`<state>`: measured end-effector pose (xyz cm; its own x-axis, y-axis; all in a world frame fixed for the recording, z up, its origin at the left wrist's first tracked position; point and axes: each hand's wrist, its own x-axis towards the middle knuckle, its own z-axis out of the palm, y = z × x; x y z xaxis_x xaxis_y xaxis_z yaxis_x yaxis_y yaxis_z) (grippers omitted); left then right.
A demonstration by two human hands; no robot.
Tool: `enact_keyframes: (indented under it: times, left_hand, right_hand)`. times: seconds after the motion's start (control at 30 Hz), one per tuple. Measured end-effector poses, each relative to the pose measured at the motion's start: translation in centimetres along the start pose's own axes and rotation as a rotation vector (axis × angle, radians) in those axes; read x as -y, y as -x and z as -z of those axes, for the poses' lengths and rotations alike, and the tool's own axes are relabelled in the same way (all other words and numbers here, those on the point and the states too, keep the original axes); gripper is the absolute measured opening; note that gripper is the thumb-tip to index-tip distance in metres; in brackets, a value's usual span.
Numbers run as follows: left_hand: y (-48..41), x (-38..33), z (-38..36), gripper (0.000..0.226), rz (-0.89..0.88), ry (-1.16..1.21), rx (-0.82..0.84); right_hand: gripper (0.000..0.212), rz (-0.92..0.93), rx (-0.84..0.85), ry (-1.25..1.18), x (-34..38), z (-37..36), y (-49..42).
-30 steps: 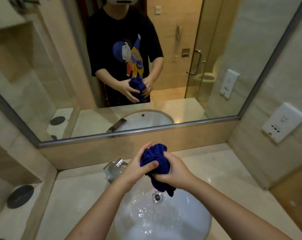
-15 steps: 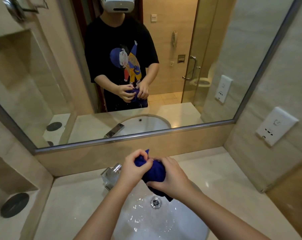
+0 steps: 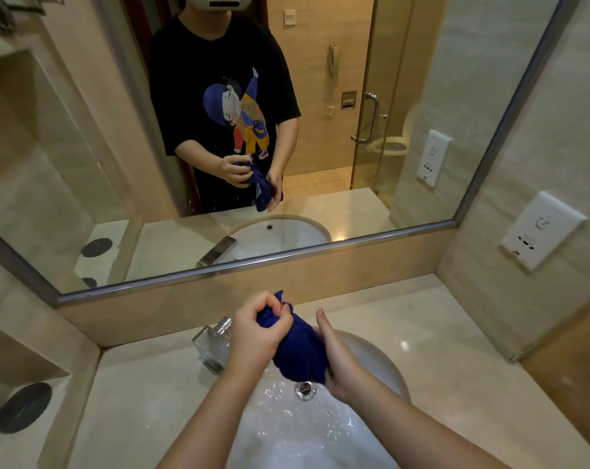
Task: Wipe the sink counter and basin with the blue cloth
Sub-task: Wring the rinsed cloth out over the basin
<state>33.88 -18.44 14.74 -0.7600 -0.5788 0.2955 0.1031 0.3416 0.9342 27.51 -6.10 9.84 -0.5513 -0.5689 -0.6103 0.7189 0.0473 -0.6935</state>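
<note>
Lower centre, the left hand (image 3: pixel 256 336) is clenching the blue cloth (image 3: pixel 298 353) over the wet basin (image 3: pixel 371 362), partly blocking the tap (image 3: pixel 212 346), while the right hand (image 3: pixel 339 363) is cupping it, fingers hidden.
</note>
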Motion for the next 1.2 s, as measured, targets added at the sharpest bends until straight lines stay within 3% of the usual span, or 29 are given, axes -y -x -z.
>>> enact_keyframes:
  times: [0.07,0.17,0.27,0.33,0.4,0.5,0.57,0.67,0.8,0.93,1.03,1.13,1.2]
  left_hand:
    - [0.6,0.7,-0.6,0.023,0.043,0.012,-0.109]
    - [1.2,1.7,-1.6,0.015,0.224,0.123,-0.347]
    - [1.9,2.3,-3.1,0.013,0.436,0.197,-0.440]
    - [2.0,2.6,-3.5,0.022,0.501,0.194,-0.413]
    - [2.1,2.7,-3.4,0.023,0.449,0.156,-0.331]
    - [2.3,2.7,-3.2,0.020,0.280,-0.027,-0.216]
    - [2.0,2.6,-3.5,0.015,0.232,-0.120,-0.248]
    - [1.0,2.4,-3.9,0.018,0.235,-0.118,-0.355]
    - [0.1,2.3,-3.9,0.032,0.303,-0.090,-0.376]
    - [-0.4,2.5,-3.6,0.038,0.298,-0.059,-0.290]
    - [-0.4,2.7,-2.8,0.036,0.275,-0.006,-0.191]
    - [-0.3,2.9,-1.4,0.023,0.304,-0.142,0.096]
    - [0.0,3.1,-0.3,0.032,0.265,-0.288,0.342]
  right_hand:
    - [0.047,0.164,-0.164,0.106,0.7,-0.8,-0.4]
    - [0.025,0.555,-0.494,0.352,1.3,-1.0,-0.9]
    - [0.019,0.782,-0.580,0.498,2.0,-1.6,-0.6]
    - [0.029,0.810,-0.596,0.526,2.4,-2.0,-0.6]
    - [0.040,0.779,-0.619,0.521,2.7,-1.9,-0.8]
    - [0.024,0.819,-0.658,0.576,2.5,-1.2,-1.4]
    - [0.012,0.859,-0.658,0.620,2.1,-1.1,-1.6]
    - [0.018,0.894,-0.624,0.613,1.2,-1.4,-1.6]
    - [0.034,1.046,-0.656,0.737,1.1,-1.5,-1.6]
    - [0.032,1.184,-0.632,0.887,1.7,-0.8,-1.9]
    - [0.032,1.148,-0.545,0.884,2.0,0.0,-2.3]
    - [0.033,0.977,-0.506,0.799,2.5,1.0,-2.5]
    - [0.032,0.897,-0.505,0.775,2.7,1.5,-2.4]
